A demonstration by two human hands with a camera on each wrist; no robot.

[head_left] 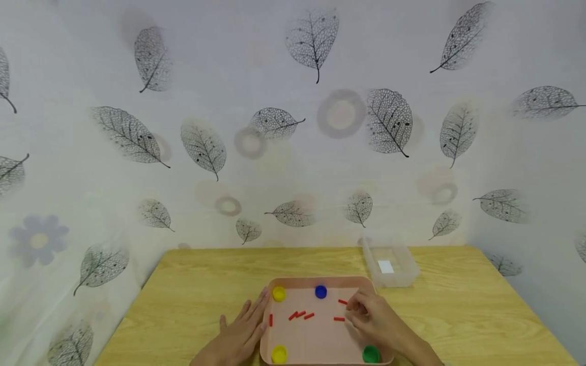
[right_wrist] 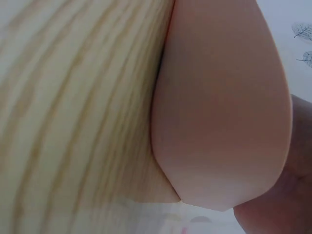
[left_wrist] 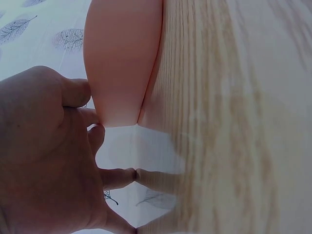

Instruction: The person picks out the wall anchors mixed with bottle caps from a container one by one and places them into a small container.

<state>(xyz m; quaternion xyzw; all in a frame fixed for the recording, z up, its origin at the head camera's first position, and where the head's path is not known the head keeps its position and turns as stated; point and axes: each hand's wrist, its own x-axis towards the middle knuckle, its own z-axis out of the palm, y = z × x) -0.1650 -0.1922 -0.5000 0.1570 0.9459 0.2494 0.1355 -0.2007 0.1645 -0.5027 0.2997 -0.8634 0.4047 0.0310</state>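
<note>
A shallow pink tray lies on the table. My left hand rests along its left wall with the fingers extended, and in the left wrist view the left hand is beside that outer wall. Over the tray's right part, my right hand has curled fingers and pinches the end of a small red stick. Another red stick lies just below these fingertips. Several red sticks lie slanted near the middle, and one red stick stands lengthwise by the left wall.
Yellow caps sit in the tray's two left corners. A blue cap is at the back edge and a green cap at the front right. Behind the tray, a clear plastic box with a white label stands on the wooden table.
</note>
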